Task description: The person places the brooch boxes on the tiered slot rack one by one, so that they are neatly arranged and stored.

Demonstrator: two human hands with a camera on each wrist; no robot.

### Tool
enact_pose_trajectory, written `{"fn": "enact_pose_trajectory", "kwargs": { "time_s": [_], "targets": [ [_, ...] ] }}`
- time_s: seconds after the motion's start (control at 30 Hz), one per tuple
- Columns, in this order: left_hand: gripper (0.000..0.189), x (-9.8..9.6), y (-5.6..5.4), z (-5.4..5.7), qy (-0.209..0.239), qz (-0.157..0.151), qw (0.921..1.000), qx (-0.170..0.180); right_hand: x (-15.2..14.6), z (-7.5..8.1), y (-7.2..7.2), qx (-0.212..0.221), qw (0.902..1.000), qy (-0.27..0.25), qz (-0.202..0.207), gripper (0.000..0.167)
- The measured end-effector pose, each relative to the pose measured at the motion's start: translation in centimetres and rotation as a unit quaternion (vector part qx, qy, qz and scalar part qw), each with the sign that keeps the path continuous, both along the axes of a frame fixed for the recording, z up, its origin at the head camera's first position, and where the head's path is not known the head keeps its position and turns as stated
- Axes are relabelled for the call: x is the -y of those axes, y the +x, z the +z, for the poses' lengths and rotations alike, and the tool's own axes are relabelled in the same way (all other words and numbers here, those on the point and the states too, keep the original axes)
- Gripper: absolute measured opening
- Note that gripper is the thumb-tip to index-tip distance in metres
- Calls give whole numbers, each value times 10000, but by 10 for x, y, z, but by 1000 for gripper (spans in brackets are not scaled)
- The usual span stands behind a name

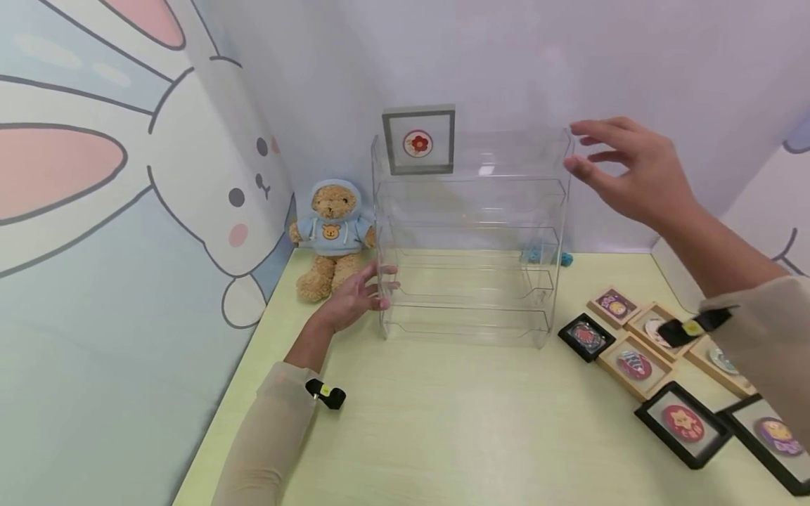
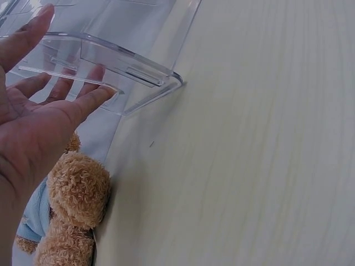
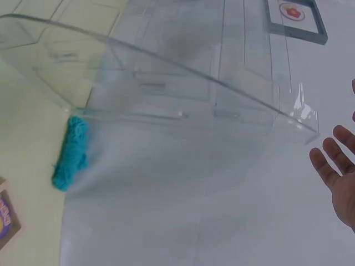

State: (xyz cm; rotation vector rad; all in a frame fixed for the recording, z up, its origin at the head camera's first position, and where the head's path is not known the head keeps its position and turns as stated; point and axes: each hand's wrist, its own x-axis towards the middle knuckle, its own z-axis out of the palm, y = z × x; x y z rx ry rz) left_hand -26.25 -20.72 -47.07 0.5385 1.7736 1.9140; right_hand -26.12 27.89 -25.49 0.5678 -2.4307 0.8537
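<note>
A person's left hand [image 1: 350, 301], fingers extended and unclenched, touches a clear acrylic tiered rack [image 1: 468, 226] on the pale-yellow counter [image 1: 443, 422]; the right hand [image 1: 639, 169], fingers loose, hovers beside its upper corner. Only the head view shows the brown plush bear's [image 1: 334, 235] light-blue hood [image 1: 335, 185].

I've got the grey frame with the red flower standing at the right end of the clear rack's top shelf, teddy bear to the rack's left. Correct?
Not the right end: the head view shows the grey frame at the left end of the top shelf of the clear rack. The teddy bear is as you said.
</note>
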Motion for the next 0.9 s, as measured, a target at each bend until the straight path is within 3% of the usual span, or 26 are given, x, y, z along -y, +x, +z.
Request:
{"fn": "enact_pose_trajectory", "kwargs": {
  "time_s": [0.27,0.53,0.9],
  "targets": [
    [98,2,2,-3,57,72,10000,6,-63,-28,37,749,9940,417,-674,54],
    [99,2,3,-5,53,70,10000,-11,-118,-75,74,1219,9805,1059,-1120,53],
    [96,1,4,-5,39,43,10000,-38,-176,-150,119,1960,9669,798,-1428,59]
  ]
}}
